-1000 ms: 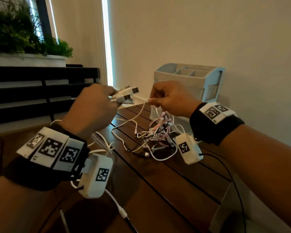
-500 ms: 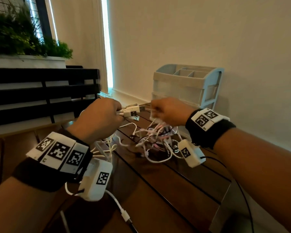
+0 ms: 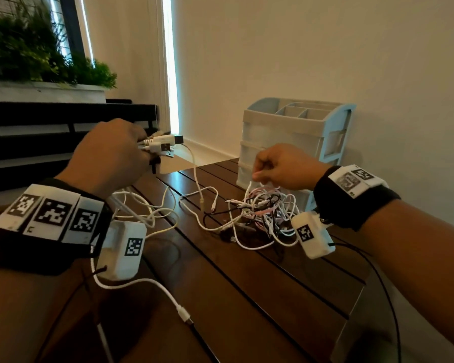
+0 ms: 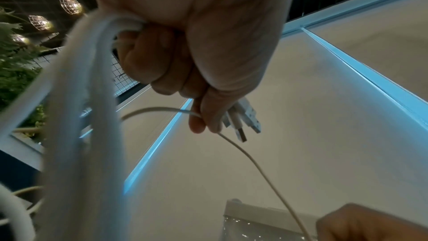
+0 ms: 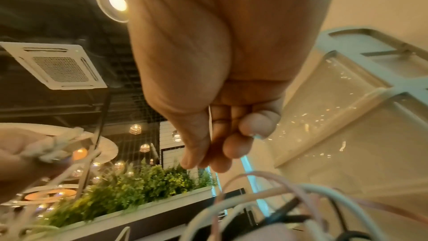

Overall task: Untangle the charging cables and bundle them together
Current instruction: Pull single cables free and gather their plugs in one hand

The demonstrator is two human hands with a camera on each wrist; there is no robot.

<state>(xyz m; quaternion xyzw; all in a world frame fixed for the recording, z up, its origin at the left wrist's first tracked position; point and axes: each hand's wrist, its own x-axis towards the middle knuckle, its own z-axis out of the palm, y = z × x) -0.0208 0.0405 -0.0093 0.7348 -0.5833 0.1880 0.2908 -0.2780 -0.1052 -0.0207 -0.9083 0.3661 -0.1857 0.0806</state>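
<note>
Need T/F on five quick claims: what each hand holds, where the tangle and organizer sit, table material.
1. The left hand grips a bunch of USB plugs. True.
2. The right hand is open and holds nothing. False: it pinches a thin white cable above the tangle.
3. The tangle lies inside the organizer. False: it lies on the table, in front of the organizer.
4. The table is dark slatted wood. True.
5. Every cable is white. False: pink and black ones show in the tangle.
</note>
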